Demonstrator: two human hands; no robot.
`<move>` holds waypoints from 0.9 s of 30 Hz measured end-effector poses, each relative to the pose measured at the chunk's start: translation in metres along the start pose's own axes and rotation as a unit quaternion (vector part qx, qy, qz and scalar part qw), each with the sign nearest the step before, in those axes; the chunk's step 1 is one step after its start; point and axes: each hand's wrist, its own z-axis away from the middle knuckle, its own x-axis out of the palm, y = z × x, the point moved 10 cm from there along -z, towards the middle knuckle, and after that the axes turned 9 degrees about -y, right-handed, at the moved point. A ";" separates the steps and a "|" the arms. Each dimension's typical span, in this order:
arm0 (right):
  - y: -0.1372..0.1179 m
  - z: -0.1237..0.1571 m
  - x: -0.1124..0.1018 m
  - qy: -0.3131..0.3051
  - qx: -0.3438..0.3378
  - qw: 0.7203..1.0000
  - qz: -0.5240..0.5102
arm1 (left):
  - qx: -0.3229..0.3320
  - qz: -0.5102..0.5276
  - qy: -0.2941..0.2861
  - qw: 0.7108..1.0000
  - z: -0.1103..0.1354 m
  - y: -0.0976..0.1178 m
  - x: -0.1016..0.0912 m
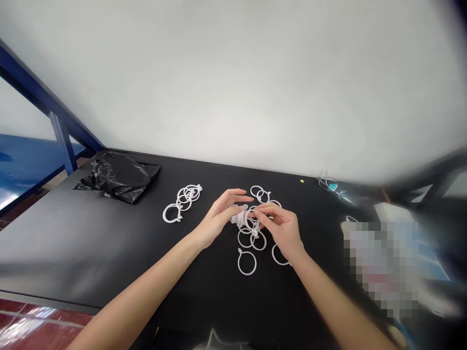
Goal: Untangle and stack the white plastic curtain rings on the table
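Observation:
My left hand (218, 218) and my right hand (282, 228) meet over the black table (73, 243), fingers pinched together on a small stack of white plastic rings (241, 216). Several loose white rings (247, 262) lie on the table just under and in front of my hands. More of them lie behind my right hand (260, 193). A separate pile of white rings (184, 199) sits to the left of my left hand.
A crumpled black plastic bag (118, 177) lies at the table's far left. A pair of glasses (330, 184) rests by the white wall at the far right. A blurred, pixelated area covers the right side. Blue metal bars (54, 121) stand left.

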 end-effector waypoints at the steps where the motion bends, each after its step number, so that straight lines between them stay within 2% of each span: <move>1: -0.003 0.001 0.000 0.007 -0.019 1.000 0.023 | 0.001 -0.005 -0.001 1.000 0.000 0.000 0.000; 6: -0.011 0.005 0.003 0.002 -0.039 0.997 0.062 | -0.006 0.016 -0.026 1.000 0.000 -0.002 0.005; 10: -0.021 0.007 0.021 -0.096 -0.080 0.988 0.092 | -0.005 0.101 -0.064 0.993 0.001 0.001 0.013; 13: -0.017 0.011 0.035 -0.142 -0.063 0.980 0.120 | 0.002 0.141 -0.085 0.986 0.002 0.006 0.018; 17: -0.005 0.014 0.041 -0.131 -0.017 0.983 0.131 | 0.002 0.151 -0.120 0.981 0.003 0.008 0.027; 20: -0.005 0.013 0.037 -0.111 -0.021 0.985 0.134 | 0.003 0.156 -0.142 0.977 0.003 0.008 0.032; 23: -0.001 0.008 0.034 -0.130 0.000 0.988 0.078 | 0.022 0.141 -0.130 0.981 0.003 0.011 0.031; 27: 0.005 0.005 0.036 -0.188 0.073 0.976 -0.087 | 0.077 0.099 -0.065 0.990 0.006 0.023 0.021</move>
